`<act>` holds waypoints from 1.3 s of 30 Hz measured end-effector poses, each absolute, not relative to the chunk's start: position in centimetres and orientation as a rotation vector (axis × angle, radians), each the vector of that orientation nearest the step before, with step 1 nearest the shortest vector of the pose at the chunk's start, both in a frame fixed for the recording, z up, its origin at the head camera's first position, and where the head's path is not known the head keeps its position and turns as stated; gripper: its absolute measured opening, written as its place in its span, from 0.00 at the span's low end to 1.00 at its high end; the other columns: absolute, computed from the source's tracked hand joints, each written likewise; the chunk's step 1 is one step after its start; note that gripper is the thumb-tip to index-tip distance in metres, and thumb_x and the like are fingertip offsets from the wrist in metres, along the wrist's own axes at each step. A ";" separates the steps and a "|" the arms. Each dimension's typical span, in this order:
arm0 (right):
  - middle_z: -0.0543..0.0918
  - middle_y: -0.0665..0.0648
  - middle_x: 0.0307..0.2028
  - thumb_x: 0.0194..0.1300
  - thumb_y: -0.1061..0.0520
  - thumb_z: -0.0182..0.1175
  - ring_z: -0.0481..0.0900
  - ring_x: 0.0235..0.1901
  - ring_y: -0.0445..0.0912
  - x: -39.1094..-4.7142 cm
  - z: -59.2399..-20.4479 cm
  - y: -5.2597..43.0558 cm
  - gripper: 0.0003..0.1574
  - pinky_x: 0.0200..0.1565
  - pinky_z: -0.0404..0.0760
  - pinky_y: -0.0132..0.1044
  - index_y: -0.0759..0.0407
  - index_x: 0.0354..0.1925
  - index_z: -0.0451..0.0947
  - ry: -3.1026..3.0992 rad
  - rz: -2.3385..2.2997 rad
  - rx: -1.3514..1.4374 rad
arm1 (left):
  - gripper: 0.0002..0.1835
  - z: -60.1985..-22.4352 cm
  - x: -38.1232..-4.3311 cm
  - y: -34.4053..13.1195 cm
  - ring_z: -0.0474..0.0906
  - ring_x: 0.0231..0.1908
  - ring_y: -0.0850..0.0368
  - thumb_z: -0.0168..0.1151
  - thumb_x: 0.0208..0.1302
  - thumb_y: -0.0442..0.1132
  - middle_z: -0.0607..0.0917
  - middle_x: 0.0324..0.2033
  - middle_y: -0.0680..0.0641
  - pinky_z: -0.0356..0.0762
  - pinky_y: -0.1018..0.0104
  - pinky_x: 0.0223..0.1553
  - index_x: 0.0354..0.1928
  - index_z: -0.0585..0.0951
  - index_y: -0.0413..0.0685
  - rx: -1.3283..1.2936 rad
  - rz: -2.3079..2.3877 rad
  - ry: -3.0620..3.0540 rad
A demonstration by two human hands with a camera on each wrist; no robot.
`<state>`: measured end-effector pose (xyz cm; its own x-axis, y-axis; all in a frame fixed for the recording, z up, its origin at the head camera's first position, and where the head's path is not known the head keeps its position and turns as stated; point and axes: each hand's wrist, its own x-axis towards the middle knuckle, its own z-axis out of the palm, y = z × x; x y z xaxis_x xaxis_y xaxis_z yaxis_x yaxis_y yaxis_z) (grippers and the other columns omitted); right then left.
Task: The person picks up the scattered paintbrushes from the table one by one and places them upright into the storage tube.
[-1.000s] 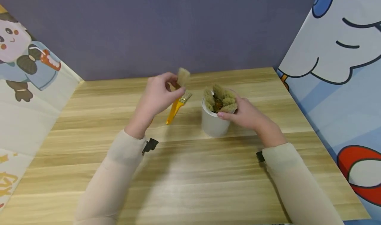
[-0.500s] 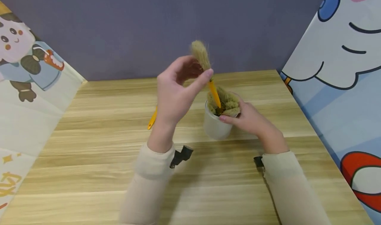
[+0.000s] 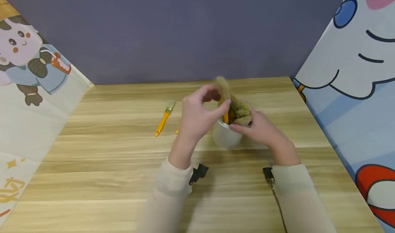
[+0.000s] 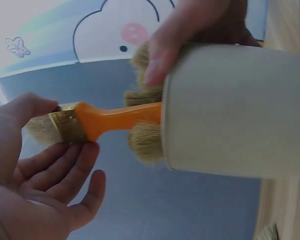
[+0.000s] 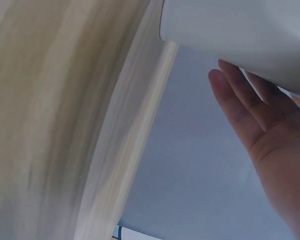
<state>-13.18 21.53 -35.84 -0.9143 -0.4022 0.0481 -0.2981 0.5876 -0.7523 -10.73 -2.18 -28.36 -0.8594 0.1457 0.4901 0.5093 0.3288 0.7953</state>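
Observation:
My left hand (image 3: 197,118) pinches a paintbrush (image 4: 115,119) by its metal ferrule, thumb on one side and fingers on the other. The brush's bristles point up, and its orange handle runs down into the mouth of a white cup (image 3: 226,137). Several other brushes (image 3: 242,112) stand in the cup with their bristles up; their handles are mostly hidden inside. My right hand (image 3: 262,128) grips the cup at its right side, thumb over the rim. In the right wrist view, fingers (image 5: 235,102) of that hand lie along the cup's wall (image 5: 230,30).
Left of my left hand, a yellow-handled paintbrush (image 3: 163,120) lies on the wooden table (image 3: 102,157). A handle tip (image 3: 177,131) of another brush shows beside my left forearm, the rest hidden. A dark wall (image 3: 185,34) stands behind the table, with cartoon-printed panels on both sides.
My left hand has lifted a brush from the table, carried it right to the cup and lowered its handle into the mouth. My right hand stays on the cup.

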 end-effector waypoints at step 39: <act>0.71 0.71 0.75 0.71 0.36 0.68 0.74 0.72 0.66 -13.1 -35.0 21.0 0.62 0.68 0.76 0.66 0.52 0.86 0.44 2.704 -1.167 -0.457 | 0.18 -32.9 -13.1 -6.9 0.86 0.51 0.45 0.59 0.79 0.49 0.88 0.53 0.44 0.85 0.50 0.52 0.60 0.85 0.48 -0.306 -0.986 -2.658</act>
<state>-13.08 20.99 -35.03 -0.9402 -0.3395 -0.0264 -0.2137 0.6485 -0.7306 -13.09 -6.87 -32.94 -0.9356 0.0970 0.3394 0.2949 0.7433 0.6005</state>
